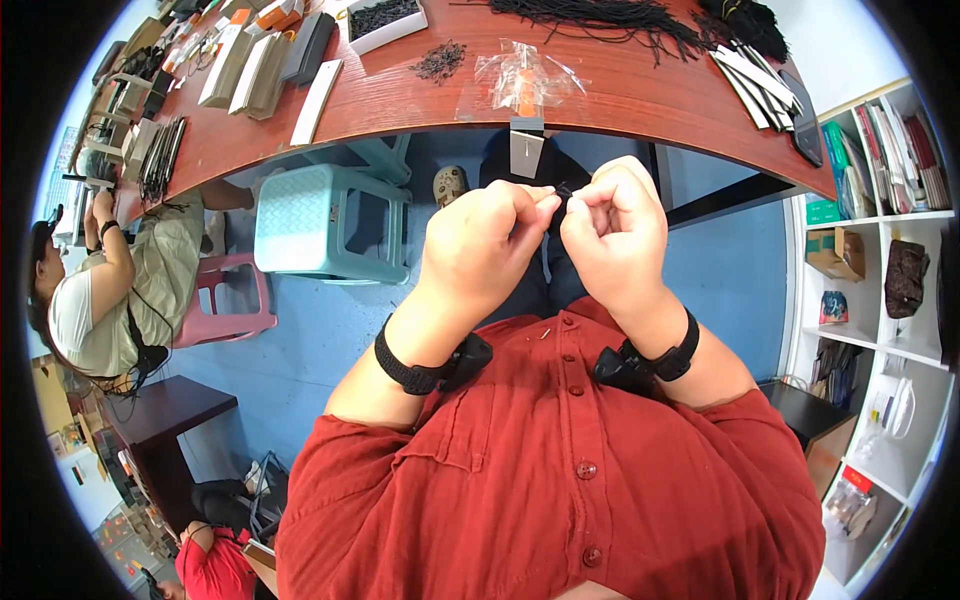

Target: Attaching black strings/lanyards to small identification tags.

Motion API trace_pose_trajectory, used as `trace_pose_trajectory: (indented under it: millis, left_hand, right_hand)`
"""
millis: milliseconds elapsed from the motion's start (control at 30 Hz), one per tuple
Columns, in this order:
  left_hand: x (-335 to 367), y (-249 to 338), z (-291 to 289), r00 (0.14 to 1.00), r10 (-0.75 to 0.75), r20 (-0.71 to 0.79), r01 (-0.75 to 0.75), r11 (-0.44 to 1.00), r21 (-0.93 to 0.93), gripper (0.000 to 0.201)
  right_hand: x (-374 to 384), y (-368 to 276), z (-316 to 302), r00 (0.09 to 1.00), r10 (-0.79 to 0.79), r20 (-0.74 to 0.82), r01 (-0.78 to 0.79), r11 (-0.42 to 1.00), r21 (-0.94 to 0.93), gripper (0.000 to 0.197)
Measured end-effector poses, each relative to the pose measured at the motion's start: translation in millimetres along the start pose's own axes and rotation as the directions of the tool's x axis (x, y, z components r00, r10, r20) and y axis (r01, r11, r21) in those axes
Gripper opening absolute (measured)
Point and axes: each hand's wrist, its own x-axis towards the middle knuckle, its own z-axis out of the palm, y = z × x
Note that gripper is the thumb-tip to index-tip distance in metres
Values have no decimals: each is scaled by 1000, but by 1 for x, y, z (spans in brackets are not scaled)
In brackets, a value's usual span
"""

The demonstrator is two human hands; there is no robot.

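My left hand (478,245) and my right hand (620,230) are raised close together in front of my chest, just off the table's near edge. Between their pinched fingertips is a small dark strand (563,188), like a bit of black cord; its exact kind is too small to make out. Both hands have their fingers curled in. Beyond them, a small white and dark box (526,150) sticks out over the table edge. Behind it lies crumpled clear plastic film (540,88) with something orange under it.
The reddish-brown table (400,108) bears a heap of small black pieces (440,62), a white box (393,34) of black pieces, black cords (610,22) and white strips (752,82). Light-blue stools (300,215) stand left. A seated person (105,285) works far left; shelves (880,335) line the right.
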Motion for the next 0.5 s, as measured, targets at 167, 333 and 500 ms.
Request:
trace_pose_trajectory:
  millis: [167, 333, 500]
  left_hand:
    - [1, -1, 2, 1000, 20, 1, -20, 1000, 15, 24]
    - [1, -1, 0, 1000, 28, 0, -28, 999, 38, 24]
    - [1, 0, 0, 1000, 31, 2, -31, 999, 36, 24]
  right_hand:
    - [-1, 0, 1, 999, 40, 2, -41, 999, 26, 16]
    - [0, 1, -2, 1000, 10, 11, -10, 1000, 6, 15]
    - [0, 2, -2, 1000, 17, -8, -17, 1000, -25, 16]
